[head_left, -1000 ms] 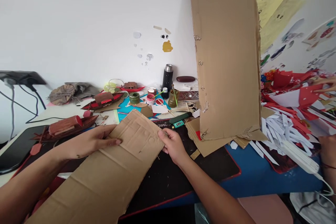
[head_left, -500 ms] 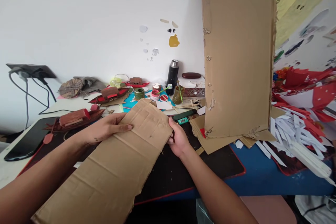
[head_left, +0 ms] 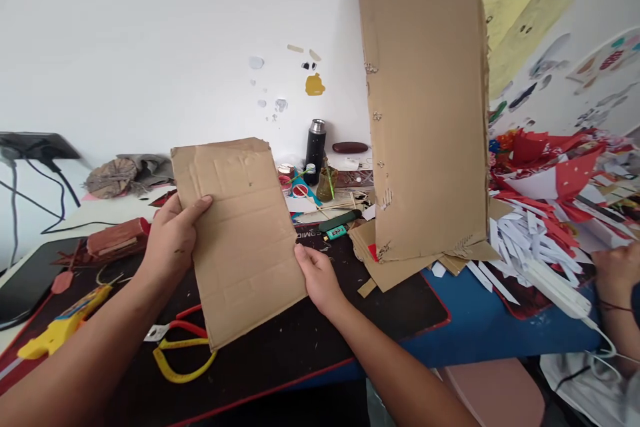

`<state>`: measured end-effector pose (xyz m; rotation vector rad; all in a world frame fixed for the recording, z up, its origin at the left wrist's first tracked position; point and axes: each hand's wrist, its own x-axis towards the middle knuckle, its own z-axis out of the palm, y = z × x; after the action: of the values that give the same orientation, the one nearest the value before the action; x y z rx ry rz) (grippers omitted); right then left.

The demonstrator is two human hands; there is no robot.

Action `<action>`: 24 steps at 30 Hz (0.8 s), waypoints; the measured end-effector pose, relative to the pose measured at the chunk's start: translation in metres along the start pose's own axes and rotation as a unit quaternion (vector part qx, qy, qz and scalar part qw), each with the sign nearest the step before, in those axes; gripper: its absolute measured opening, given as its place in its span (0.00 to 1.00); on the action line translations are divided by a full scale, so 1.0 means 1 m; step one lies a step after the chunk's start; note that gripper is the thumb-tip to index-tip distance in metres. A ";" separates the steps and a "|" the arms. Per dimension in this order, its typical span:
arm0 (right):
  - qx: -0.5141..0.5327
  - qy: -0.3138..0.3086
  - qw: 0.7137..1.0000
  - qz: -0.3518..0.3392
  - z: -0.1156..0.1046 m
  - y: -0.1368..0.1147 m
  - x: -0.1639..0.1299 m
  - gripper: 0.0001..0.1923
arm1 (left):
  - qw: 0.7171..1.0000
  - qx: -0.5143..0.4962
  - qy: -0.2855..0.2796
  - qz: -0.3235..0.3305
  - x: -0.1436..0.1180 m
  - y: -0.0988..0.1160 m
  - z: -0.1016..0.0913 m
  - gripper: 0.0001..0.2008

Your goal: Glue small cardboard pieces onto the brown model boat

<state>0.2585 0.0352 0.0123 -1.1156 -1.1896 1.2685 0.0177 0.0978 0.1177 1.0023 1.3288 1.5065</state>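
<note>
A creased, roughly rectangular piece of cardboard (head_left: 245,247) is held up in front of me, over the dark desk mat (head_left: 280,360). My left hand (head_left: 173,230) grips its left edge, with the thumb on the near face and the other fingers behind. On the lower right edge, my right hand (head_left: 317,277) pinches it, fingers mostly hidden behind. Below the sheet lie scissors (head_left: 180,357) with red and yellow handles, partly covered by it. A yellow glue gun (head_left: 65,323) rests beside my left forearm.
A tall cardboard panel (head_left: 430,113) stands upright at centre right. Behind are a black thermos (head_left: 316,143) and paint jars. Left are a brown model boat (head_left: 117,237) and a phone (head_left: 35,280). White paper strips (head_left: 530,253) and another person's hand (head_left: 617,273) are at right.
The cardboard has been raised and turned more upright, with both hands shifting along its edges. The scissors and glue gun have come into view, and another person's hand appears at right.
</note>
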 end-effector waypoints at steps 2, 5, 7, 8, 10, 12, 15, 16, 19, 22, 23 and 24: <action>-0.033 0.018 0.999 -0.009 0.000 0.003 -0.002 0.38 | 1.000 -0.002 0.004 -0.013 -0.001 0.000 0.001 0.31; -0.053 0.033 0.998 -0.021 -0.003 0.004 -0.003 0.36 | 0.999 -0.007 0.010 -0.044 -0.001 -0.004 0.001 0.29; -0.059 0.033 0.997 -0.024 -0.004 0.003 -0.003 0.36 | 0.998 -0.010 0.015 -0.063 0.001 -0.008 0.001 0.28; -0.058 0.032 0.997 -0.024 -0.005 0.002 -0.003 0.36 | 0.997 -0.011 0.017 -0.069 0.001 -0.010 0.001 0.27; -0.053 0.028 0.998 -0.022 -0.005 0.000 -0.001 0.37 | 0.997 -0.016 0.021 -0.072 0.001 -0.012 0.001 0.26; -0.041 0.022 0.999 -0.018 -0.004 -0.001 0.001 0.39 | 0.998 -0.023 0.023 -0.059 0.000 -0.012 0.001 0.26; -0.014 0.002 1.000 -0.002 -0.004 -0.002 0.001 0.40 | 0.999 -0.032 0.031 -0.022 0.001 -0.008 -0.001 0.28; -0.004 -0.008 1.000 0.008 -0.004 -0.002 0.001 0.41 | 0.999 -0.036 0.039 -0.010 0.002 -0.006 -0.002 0.28; 0.021 -0.037 0.998 0.038 -0.004 0.001 -0.002 0.42 | 0.996 -0.050 0.075 0.014 0.009 -0.004 -0.006 0.26; 0.031 -0.042 0.997 0.048 -0.004 0.003 -0.005 0.43 | 0.993 -0.064 0.098 0.013 0.014 -0.006 -0.008 0.25; 0.032 -0.039 0.998 0.048 -0.004 0.003 -0.006 0.43 | 0.993 -0.068 0.100 0.007 0.014 -0.007 -0.009 0.24; 0.034 -0.035 0.998 0.047 -0.004 0.003 -0.007 0.43 | 0.992 -0.072 0.100 0.000 0.014 -0.009 -0.009 0.24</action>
<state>0.2629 0.0285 0.0085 -1.0963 -1.1487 1.4193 0.0056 0.1092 0.1083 0.7749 1.3363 1.7123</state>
